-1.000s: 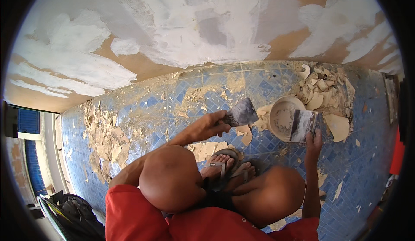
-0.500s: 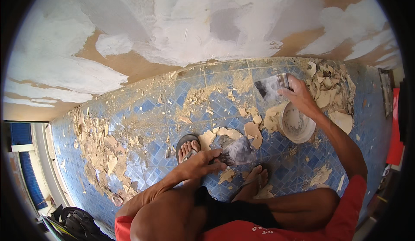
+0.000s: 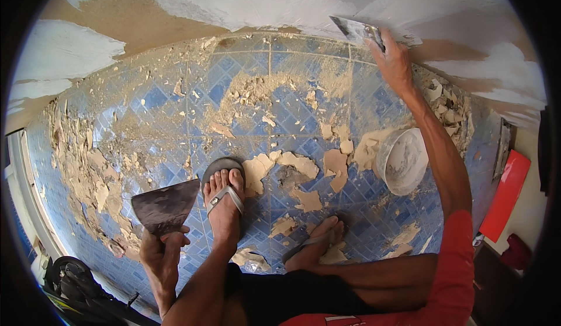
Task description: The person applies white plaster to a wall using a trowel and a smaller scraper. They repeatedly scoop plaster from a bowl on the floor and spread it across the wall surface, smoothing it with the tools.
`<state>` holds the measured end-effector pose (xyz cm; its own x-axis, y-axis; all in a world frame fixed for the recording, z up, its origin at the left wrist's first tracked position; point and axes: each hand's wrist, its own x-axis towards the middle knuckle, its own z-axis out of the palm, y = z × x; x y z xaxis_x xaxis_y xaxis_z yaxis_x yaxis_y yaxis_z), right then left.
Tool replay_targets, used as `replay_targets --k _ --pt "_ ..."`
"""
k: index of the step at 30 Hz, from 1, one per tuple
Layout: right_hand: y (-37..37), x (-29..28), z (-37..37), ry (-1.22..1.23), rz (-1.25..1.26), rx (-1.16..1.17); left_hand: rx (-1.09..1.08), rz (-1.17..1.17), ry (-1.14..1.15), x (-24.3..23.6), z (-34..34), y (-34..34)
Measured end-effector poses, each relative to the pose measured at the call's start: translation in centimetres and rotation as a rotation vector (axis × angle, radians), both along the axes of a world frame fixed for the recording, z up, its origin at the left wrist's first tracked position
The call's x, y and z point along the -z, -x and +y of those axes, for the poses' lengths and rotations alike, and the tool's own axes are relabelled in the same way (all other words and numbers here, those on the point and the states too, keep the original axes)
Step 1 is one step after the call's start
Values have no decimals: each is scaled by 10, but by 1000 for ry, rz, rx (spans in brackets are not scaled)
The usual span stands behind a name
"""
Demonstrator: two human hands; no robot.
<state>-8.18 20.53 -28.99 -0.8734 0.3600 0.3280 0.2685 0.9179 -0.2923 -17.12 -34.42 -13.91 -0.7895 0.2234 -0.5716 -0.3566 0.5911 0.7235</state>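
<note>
My right hand is closed round a putty knife with a pale smear on its blade. That blade is at the lower part of the wall, which is patched with white and grey filler over tan; whether it touches cannot be made out. At lower left, my left hand grips a second, wide putty knife, its dark blade tilted up above the floor. Below my right forearm stands a round tub with greyish-white paste inside.
Peeled paint flakes lie over the blue tiled floor, heaped at the left and far right. My sandalled feet are between the knives. A red panel leans at the right; a black bag-like object sits lower left.
My right hand has moved up and away from the tub to the wall with its putty knife. My left hand has swung left with the other knife, its blade now pointing upward.
</note>
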Motion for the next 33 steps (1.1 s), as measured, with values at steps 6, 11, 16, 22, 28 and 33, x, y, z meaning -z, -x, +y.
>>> replay_targets --k 6,11,16,22,28,33 --pt "17 12 -4 56 34 57 28 11 49 3 -4 -6" --pt "24 25 -16 145 80 155 113 -99 42 2 2 1" --pt "19 37 -16 159 77 337 164 -36 41 6 3 7" --pt "24 47 -19 132 175 102 258 -19 46 7 3 10" --pt "26 47 -23 180 -23 385 290 -68 53 4 6 15" --pt "37 64 -24 108 118 155 421 -26 38 6 10 17"
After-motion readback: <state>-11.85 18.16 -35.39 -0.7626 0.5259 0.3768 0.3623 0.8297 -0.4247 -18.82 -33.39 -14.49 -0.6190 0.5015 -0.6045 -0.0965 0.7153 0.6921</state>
